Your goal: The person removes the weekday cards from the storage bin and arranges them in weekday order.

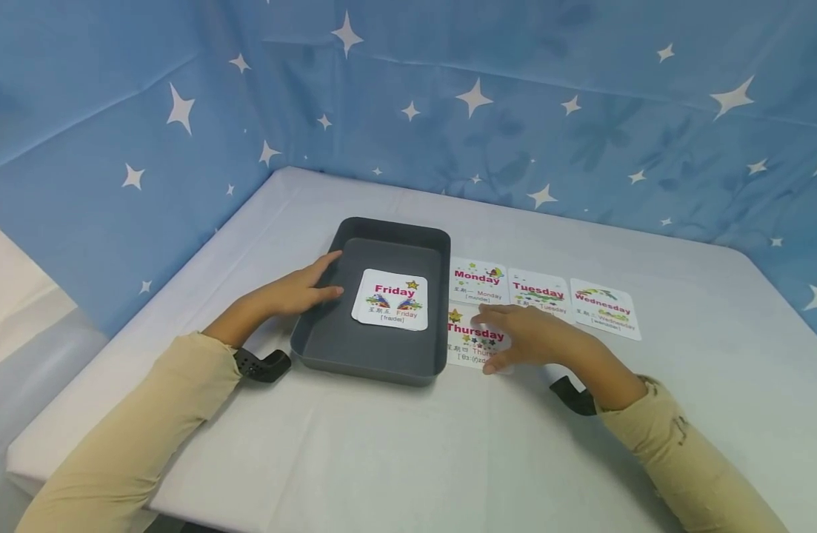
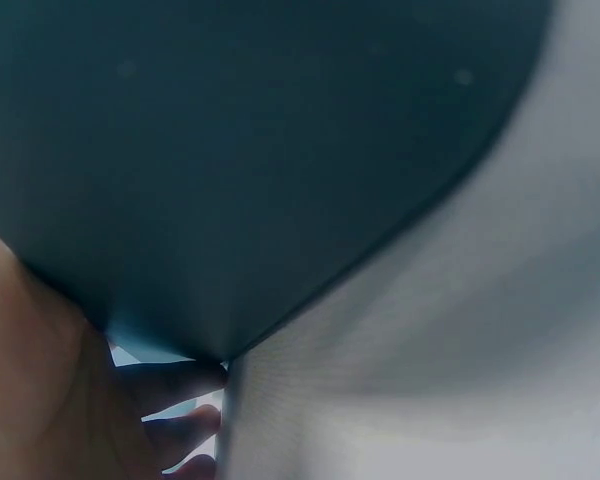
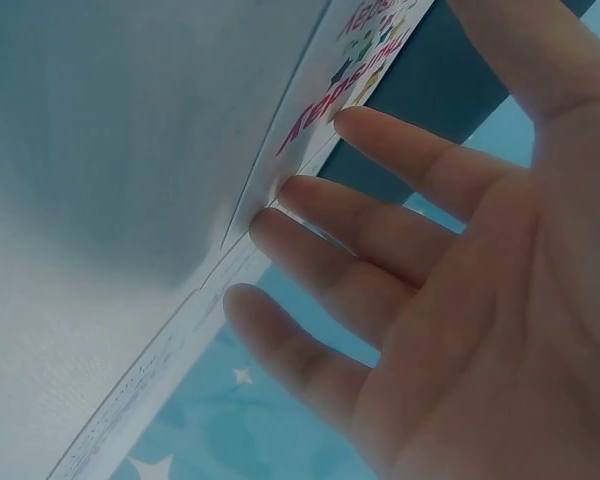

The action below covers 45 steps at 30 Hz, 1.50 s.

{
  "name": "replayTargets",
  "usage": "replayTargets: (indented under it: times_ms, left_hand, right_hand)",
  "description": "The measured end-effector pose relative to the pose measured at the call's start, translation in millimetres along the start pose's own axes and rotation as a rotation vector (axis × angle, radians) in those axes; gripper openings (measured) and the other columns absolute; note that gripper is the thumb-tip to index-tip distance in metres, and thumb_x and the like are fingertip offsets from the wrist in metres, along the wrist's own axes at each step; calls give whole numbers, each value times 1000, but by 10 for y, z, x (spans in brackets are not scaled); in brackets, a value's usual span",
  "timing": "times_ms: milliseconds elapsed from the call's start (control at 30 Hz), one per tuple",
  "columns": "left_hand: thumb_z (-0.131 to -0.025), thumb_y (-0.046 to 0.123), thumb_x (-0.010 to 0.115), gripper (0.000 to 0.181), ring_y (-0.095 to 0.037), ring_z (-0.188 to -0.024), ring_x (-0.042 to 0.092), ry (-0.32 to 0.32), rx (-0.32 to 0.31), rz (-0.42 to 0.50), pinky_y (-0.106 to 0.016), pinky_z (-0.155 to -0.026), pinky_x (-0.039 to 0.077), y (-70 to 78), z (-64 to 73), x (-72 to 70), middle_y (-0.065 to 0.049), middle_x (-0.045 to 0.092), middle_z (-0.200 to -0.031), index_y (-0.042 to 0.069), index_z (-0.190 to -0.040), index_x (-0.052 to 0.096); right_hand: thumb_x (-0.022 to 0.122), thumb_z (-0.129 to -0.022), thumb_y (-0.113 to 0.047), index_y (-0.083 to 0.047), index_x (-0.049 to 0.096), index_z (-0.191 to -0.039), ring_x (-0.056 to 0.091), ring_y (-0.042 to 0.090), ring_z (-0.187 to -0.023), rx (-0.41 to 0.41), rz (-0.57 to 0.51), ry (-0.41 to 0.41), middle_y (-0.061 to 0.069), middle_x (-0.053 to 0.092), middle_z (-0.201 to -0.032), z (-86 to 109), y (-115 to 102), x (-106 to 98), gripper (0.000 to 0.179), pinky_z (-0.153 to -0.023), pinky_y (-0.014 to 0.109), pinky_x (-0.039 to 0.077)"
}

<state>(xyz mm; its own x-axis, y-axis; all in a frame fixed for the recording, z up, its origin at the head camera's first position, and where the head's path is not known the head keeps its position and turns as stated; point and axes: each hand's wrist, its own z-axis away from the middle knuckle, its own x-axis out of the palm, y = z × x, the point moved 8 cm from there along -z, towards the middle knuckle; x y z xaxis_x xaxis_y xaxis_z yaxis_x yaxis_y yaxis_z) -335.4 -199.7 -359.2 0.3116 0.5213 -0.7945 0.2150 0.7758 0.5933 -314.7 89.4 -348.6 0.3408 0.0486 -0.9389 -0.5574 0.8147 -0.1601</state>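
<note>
My left hand [image 1: 295,290] rests over the left rim of a dark grey rectangular tray [image 1: 375,364], thumb and index fingertips reaching inside. In the left wrist view, the tray's outer wall [image 2: 260,150] fills the top and its other fingers show beyond. A white "Friday" card [image 1: 391,300] lies in the tray, with another card's edge showing beneath. Just right of the tray, my right hand [image 1: 538,337] is spread over a "Thursday" card [image 1: 471,344], partly covering it. In the right wrist view its fingertips are right at the cards, fingers loosely extended.
Behind the right hand, "Monday" [image 1: 478,281], "Tuesday" [image 1: 540,290] and "Wednesday" [image 1: 604,307] cards lie in a row. A white cloth covers the table [image 1: 381,451]. Blue star-patterned curtains [image 1: 515,148] hang along the back and left.
</note>
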Motion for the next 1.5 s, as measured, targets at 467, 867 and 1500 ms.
replayTargets:
  times_ms: [467, 867, 1500]
  left_hand:
    - [-95, 33, 44, 73, -40, -138, 10, 5, 13, 11, -54, -110, 14, -10, 2, 2, -21, 3, -152, 7, -147, 0]
    - [-95, 32, 44, 72, -39, -139, 10, 10, 21, 4, -52, -111, 14, -13, -5, -11, -22, 5, -152, 7, -147, 1]
    - [-95, 32, 44, 72, -41, -138, 11, 2, -9, 6, -55, -110, 15, -1, -11, -3, -22, 4, -152, 8, -147, 1]
  right_hand:
    - [62, -87, -21, -9, 39, -138, 35, 35, -131, -130, 18, 276, 16, 35, -144, -198, -285, -480, 58, -103, 51, 34]
    - [66, -70, -61, -15, 14, -148, 24, 29, -138, -174, 53, 5, 10, 24, -150, -1000, -735, -280, 104, -108, 55, 21]
    - [74, -67, -53, -21, 30, -143, 30, 28, -122, -250, 103, 182, 10, 34, -132, -881, -790, -324, 93, -95, 47, 26]
